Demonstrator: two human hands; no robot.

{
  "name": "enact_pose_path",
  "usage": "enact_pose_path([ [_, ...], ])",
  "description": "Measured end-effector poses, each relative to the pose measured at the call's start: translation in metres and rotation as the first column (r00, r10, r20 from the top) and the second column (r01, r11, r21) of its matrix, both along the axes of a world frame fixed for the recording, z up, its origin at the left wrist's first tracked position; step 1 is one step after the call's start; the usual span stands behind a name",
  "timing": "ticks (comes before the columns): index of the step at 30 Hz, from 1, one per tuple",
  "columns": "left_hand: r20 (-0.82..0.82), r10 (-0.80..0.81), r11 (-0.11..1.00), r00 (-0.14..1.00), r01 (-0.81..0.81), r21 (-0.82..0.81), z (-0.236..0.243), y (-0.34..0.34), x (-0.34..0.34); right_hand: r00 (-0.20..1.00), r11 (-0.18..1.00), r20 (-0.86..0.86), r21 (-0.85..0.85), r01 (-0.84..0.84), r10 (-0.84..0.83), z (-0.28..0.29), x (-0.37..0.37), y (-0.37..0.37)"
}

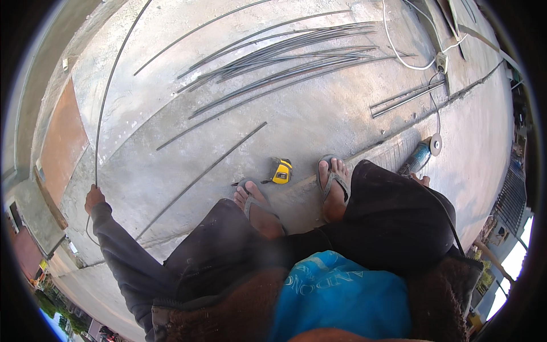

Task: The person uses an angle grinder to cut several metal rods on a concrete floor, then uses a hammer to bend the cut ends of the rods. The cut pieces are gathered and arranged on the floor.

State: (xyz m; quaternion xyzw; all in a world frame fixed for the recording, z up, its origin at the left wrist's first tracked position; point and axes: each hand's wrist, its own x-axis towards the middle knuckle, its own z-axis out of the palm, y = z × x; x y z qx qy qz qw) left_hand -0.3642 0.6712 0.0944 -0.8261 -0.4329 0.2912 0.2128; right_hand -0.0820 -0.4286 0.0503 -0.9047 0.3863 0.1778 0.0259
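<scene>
At the left, my left hand [94,198] is closed round a long thin steel rod [107,85], which runs up past the top of the view. Below that hand a thin curved length continues toward the floor. My right hand [420,180] is at the right, beside my knee, with its fingers curled at the rear of a teal angle grinder [416,157]; the knee hides part of the hand. The grinder's round disc [436,145] points away from me. Between my sandalled feet and the rods lies a yellow and black tape measure [281,171].
Several steel rods [273,54] lie loosely bunched on the concrete floor ahead. A single rod [205,176] lies slantwise left of my feet. Two short bars [407,100] rest at the right. A white cable [393,43] leads to a socket [441,61] joined to the grinder's cord.
</scene>
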Motion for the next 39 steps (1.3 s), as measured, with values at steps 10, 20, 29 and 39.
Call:
enact_pose_path([
  [10,0.021,0.315,0.921,0.949,-0.311,0.233,-0.043,-0.021,0.013,0.804,0.735,0.581,0.489,-0.469,0.126,0.270,0.087,0.195],
  [20,0.865,-0.246,0.726,0.438,0.674,-0.135,-0.101,-0.136,0.332,0.511,0.385,0.274,0.402,-0.831,0.815,0.340,0.046,0.367],
  [29,0.761,-0.161,0.403,0.629,0.746,-0.531,-0.131,-0.284,0.481,0.628,0.467,0.144,0.548,-0.694,0.765,0.330,0.044,0.370],
  [39,0.762,-0.384,0.563,0.522,0.786,-0.255,-0.152,-0.184,0.467,0.721,0.588,0.070,0.527,-0.614,0.689,0.342,0.031,0.339],
])
